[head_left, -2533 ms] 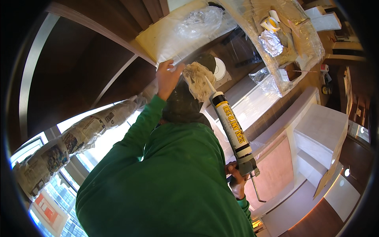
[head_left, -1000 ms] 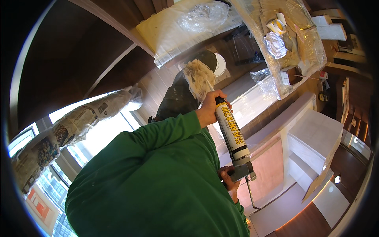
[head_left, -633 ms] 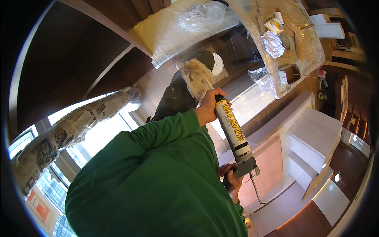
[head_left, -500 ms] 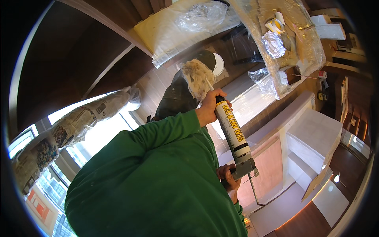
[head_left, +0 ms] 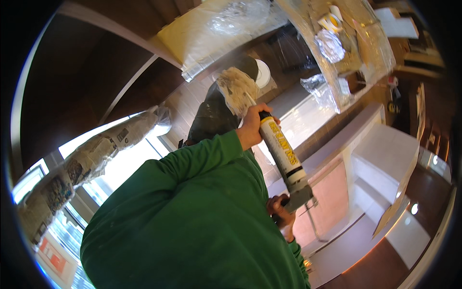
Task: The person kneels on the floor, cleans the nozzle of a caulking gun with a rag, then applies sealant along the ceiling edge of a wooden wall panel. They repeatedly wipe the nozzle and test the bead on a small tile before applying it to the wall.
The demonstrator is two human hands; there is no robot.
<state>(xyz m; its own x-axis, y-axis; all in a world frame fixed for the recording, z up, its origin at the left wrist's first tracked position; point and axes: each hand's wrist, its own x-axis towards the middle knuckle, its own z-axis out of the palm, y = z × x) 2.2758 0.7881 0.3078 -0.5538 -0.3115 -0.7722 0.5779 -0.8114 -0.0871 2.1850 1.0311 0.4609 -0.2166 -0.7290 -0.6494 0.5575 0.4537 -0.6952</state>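
While hands (head_left: 250, 129) (head_left: 284, 216) grip, caulking gun (head_left: 280, 144) clears box edge (head_left: 369, 140).

Dark panels (head_left: 82, 77) fill the upper left of the frame. Bright daylight enters through a window (head_left: 134, 161) at left, beside a newspaper-wrapped beam (head_left: 91, 156). Brown floor (head_left: 179, 107) shows near upper centre. A plastic-covered table (head_left: 373, 53) occupies the upper right; a white cabinet (head_left: 380, 149) and pink panel (head_left: 322, 197) stand at right, an orange glow (head_left: 374, 251) at lower right.
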